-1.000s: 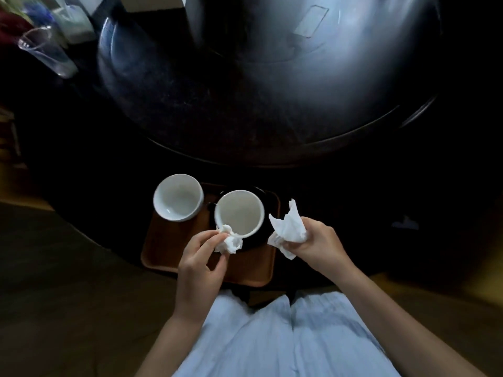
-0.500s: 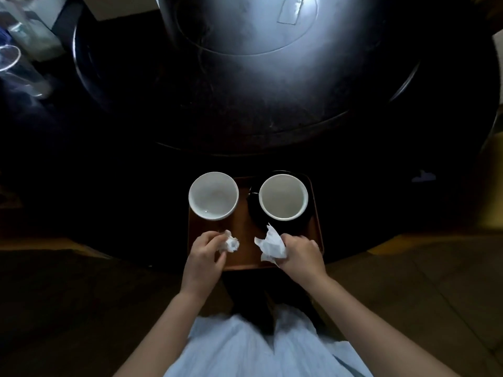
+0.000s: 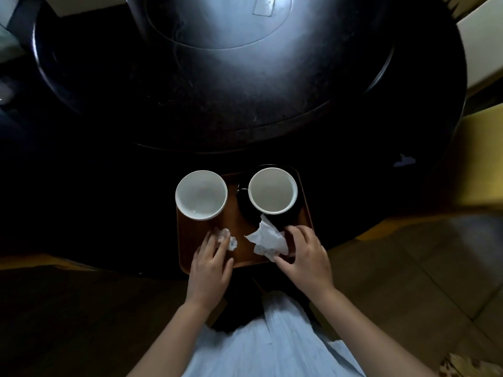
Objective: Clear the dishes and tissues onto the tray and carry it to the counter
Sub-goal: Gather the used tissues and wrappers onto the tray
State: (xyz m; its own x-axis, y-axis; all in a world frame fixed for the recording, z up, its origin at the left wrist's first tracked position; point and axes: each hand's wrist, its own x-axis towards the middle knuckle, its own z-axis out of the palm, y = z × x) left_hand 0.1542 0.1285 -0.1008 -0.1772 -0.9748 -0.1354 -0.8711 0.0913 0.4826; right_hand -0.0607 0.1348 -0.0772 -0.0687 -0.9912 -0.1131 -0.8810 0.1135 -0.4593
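At lower centre of the frame, a left hand (image 3: 211, 263) pinches a small tissue wad (image 3: 228, 238) while the right hand (image 3: 304, 257), fingers spread, rests on a larger tissue (image 3: 268, 239) on the brown tray (image 3: 239, 229). The left cup (image 3: 201, 194) overhangs the tray's edge (the right cup (image 3: 273, 190) sits on a dark saucer), so lifting carelessly could tip it; loose tissues could slide off.

Left hand (image 3: 211, 265), right hand (image 3: 304, 257) lowered, loose-fingered

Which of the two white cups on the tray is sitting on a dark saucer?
The right cup, nearest the right hand. It sits on a dark saucer; the left cup stands directly on the brown tray, overhanging its left edge.
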